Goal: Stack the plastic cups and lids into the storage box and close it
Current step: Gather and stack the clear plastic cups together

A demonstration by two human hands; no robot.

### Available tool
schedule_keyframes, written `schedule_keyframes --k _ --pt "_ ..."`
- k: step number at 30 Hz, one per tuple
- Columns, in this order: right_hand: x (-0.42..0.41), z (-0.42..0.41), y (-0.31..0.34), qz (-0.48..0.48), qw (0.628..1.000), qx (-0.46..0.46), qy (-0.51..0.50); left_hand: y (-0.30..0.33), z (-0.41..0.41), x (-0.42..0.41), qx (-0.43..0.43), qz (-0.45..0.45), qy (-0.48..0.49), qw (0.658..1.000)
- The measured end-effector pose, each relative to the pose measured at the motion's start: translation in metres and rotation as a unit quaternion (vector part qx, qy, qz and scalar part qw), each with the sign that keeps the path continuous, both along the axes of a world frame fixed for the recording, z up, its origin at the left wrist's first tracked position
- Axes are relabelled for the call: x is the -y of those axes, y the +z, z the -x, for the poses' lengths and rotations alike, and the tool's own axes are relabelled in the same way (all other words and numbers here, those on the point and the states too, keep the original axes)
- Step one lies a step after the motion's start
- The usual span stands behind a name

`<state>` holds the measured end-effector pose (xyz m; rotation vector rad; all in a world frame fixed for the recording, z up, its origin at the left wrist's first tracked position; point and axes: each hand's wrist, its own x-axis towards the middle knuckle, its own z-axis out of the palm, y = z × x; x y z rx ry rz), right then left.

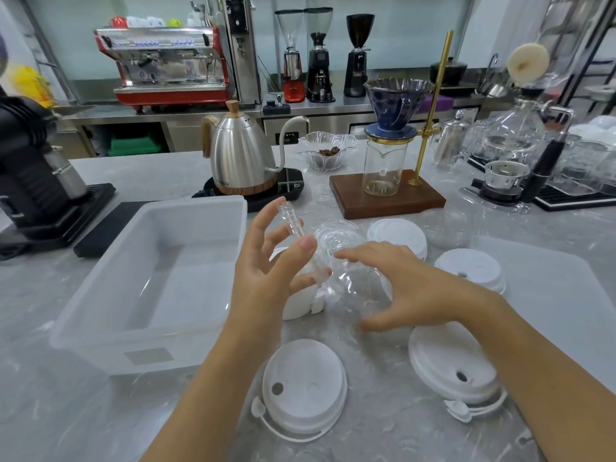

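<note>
White lid (pixel 303 391) flat; L hand (pixel 266 275) holds clear lids (pixel 298 238) on edge

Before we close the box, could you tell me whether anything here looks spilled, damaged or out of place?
Nothing looks spilled or broken. The storage box holds nothing yet, and white lids lie scattered loose on the counter.

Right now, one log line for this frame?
left hand: holds clear lids | right hand: open over clear cup | storage box: open, nothing inside
</note>
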<state>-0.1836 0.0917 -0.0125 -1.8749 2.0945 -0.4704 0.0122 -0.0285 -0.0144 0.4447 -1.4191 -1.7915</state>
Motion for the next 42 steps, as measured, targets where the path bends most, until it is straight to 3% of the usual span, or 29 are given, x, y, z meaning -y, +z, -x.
schedule_keyframes --k 8,12,15,26,35,38,42 --pt "0.001 0.008 0.012 0.170 0.970 0.160 -0.066 0.002 0.000 -0.001 -0.010 0.002 -0.002 1.000" --pt "-0.001 0.000 0.020 0.219 0.918 0.329 -0.014 0.001 -0.001 -0.001 0.013 0.031 -0.029 0.999" --pt "-0.001 -0.011 0.020 0.207 0.911 0.355 0.028 -0.001 -0.001 -0.004 0.046 0.073 -0.053 0.995" --pt "0.000 -0.020 0.016 0.180 0.926 0.328 0.055 0.000 -0.003 -0.009 0.085 0.134 -0.068 0.985" --pt "0.003 -0.021 0.014 0.197 0.938 0.283 0.044 0.002 -0.004 -0.007 0.041 0.118 -0.032 0.992" --pt "0.005 -0.009 0.009 0.191 0.970 0.141 -0.052 0.003 -0.004 -0.004 0.007 0.083 -0.004 0.997" --pt "0.009 0.000 -0.008 0.019 0.992 -0.040 -0.116 0.003 -0.002 -0.003 0.000 0.062 0.019 0.998"
